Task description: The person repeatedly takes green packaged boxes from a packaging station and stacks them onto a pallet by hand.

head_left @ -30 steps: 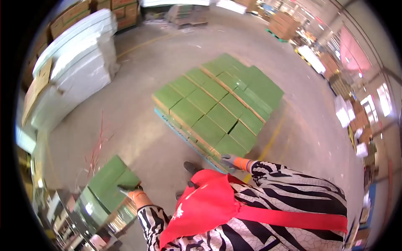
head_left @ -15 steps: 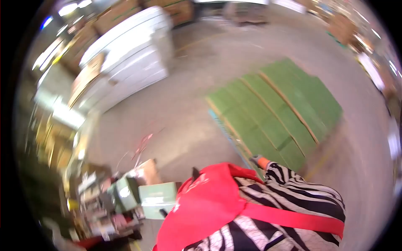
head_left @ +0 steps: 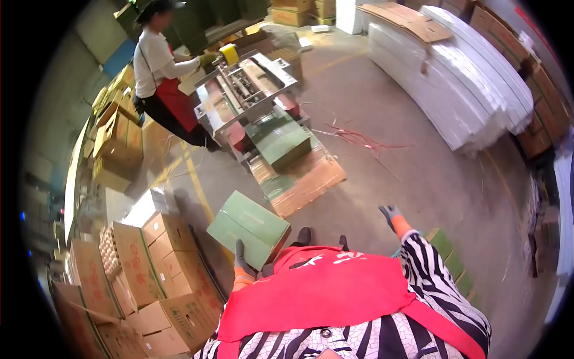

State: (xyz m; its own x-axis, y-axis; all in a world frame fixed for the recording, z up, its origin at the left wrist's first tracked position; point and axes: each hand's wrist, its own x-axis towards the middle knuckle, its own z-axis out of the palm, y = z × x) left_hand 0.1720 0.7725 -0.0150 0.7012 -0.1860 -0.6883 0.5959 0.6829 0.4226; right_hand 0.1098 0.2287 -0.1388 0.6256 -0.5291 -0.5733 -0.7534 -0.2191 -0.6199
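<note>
One green carton held in our left hand, right hand spread; second carton unlifted at twelve o'clock.

- We are in a warehouse or factory packing area.
- We see brown cartons stacked near a yellow line on the grey floor.
- Ahead of us, a co-worker stands at a metal-framed machine.
- To our right: long plastic-wrapped white stacks.

Green carton, zebra-striped sleeves.
</note>
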